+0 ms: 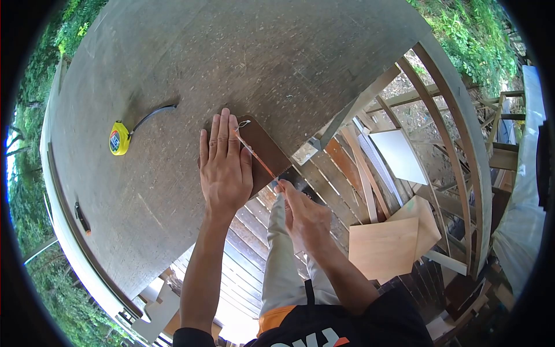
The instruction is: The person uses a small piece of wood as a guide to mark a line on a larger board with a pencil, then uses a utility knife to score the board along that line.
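My left hand [222, 165] lies flat on a brown board [269, 149], fingers stretched out and close together. The board rests at the near edge of a large worn tabletop. My right hand [303, 214] is closed around the near end of a narrow rust-orange saw [259, 157], seen almost edge-on. Its blade runs diagonally across the board, just right of my left thumb. At the blade's far end sits a small whitish loop [244, 123], whose kind I cannot make out. My right fingers hide the saw's grip.
On the tabletop [156, 196] lie a yellow tape measure [119, 139] with a dark strap and a small black tool [82, 218] near the left edge. Wood offcuts [384, 246], a white panel [399, 153] and curved wooden framing [445, 115] stand to the right, below table height.
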